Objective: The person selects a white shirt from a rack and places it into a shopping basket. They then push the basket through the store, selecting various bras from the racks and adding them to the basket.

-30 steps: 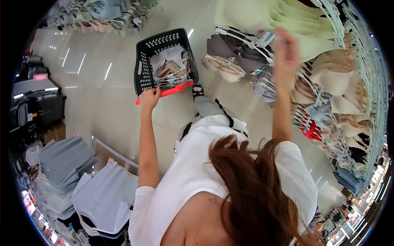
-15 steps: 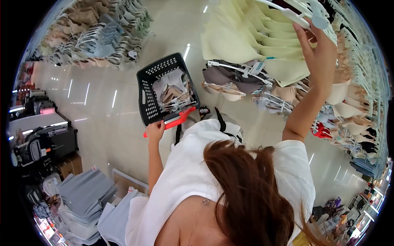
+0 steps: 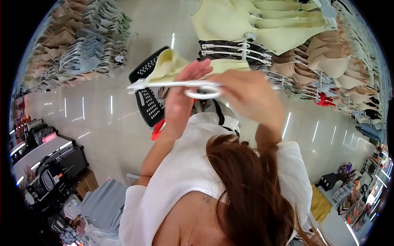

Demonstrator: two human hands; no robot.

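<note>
A white plastic hanger (image 3: 164, 84) with a round hook lies level in front of my chest. My right hand (image 3: 252, 96) is closed around its right part, slightly blurred. From the hanger hangs a pale yellow bra (image 3: 164, 67), partly hidden behind my hands. My left hand (image 3: 178, 104) is raised beside the hanger's hook, its fingers stretched out, palm towards the hanger. Below and left of it is the dark shopping basket (image 3: 150, 108), tilted, its contents mostly hidden. The basket's red handle (image 3: 157, 130) shows beside my left forearm; how it hangs there is hidden.
More pale yellow bras (image 3: 287, 35) hang on the rack ahead right, above dark ones on white hangers (image 3: 234, 51). Beige bras (image 3: 328, 57) line the right side. Another bra rack (image 3: 88, 41) stands far left. Folded grey-blue cloth (image 3: 104, 205) lies lower left.
My right hand has come down from the rack to my chest, bringing a yellow bra on its hanger. My left hand has let go of the basket handle and risen to the hanger.
</note>
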